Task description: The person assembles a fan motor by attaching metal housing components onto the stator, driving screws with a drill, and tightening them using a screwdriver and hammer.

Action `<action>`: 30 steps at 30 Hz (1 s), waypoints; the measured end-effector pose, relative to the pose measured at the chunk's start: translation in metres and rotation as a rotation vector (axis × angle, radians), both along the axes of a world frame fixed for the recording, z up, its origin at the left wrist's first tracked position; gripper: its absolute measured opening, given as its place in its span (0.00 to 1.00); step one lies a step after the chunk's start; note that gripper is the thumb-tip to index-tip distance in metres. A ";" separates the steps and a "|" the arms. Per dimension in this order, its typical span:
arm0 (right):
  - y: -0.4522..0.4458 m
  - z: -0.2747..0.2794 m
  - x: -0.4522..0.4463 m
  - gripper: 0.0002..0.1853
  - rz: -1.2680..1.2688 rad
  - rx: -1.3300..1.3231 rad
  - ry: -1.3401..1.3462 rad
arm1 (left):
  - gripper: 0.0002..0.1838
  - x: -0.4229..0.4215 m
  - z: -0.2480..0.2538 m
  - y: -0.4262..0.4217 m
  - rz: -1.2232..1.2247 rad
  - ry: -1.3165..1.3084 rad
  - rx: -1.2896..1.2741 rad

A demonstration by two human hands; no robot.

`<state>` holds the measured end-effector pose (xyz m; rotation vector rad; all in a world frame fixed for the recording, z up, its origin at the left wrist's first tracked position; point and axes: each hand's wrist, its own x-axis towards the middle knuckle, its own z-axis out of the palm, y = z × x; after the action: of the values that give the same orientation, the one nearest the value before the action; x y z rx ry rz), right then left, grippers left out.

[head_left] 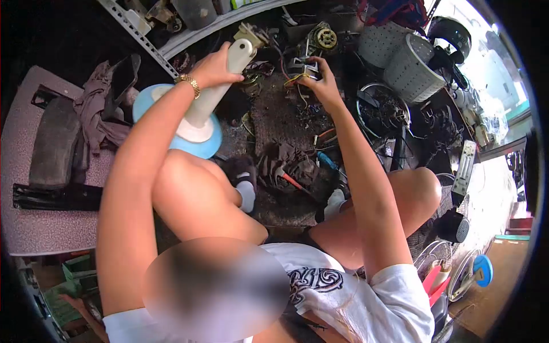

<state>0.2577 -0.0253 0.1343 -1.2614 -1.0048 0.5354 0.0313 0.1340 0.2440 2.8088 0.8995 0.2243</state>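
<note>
My left hand (213, 70), with a gold bracelet or watch at the wrist, is closed around the upper part of a white fan stand (205, 103). The stand tilts over its round light-blue and white base (214, 140), beside my left knee. A cream-coloured part (249, 34) shows at the stand's top end. My right hand (325, 86) grips a small electric motor (303, 67) with yellow and red wires hanging from it. Its thumb and fingers are on the motor's near and right sides. Another round motor part (326, 39) lies just beyond.
On the dirty floor mat (277, 123) lie a dark rag (286, 163), a red-handled tool (291, 181) and a blue-handled tool (327, 160). Grey perforated baskets (409, 68) and a round fan grille (382, 108) stand right. A metal shelf (223, 23) runs along the back.
</note>
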 end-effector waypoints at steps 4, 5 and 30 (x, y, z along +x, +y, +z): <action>0.005 -0.038 0.009 0.28 0.083 0.009 0.073 | 0.50 -0.005 -0.035 -0.004 -0.105 0.095 0.012; 0.003 -0.048 0.008 0.28 0.131 -0.017 0.154 | 0.49 -0.001 -0.043 -0.007 -0.086 0.271 -0.125; 0.137 -0.309 -0.008 0.41 1.030 -0.899 0.282 | 0.53 -0.057 -0.278 -0.008 0.500 0.496 -0.716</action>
<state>0.2499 0.1117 -0.1744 -1.2695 -1.1634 2.0753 -0.0253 0.1256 -0.0340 1.9574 1.4223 -0.6333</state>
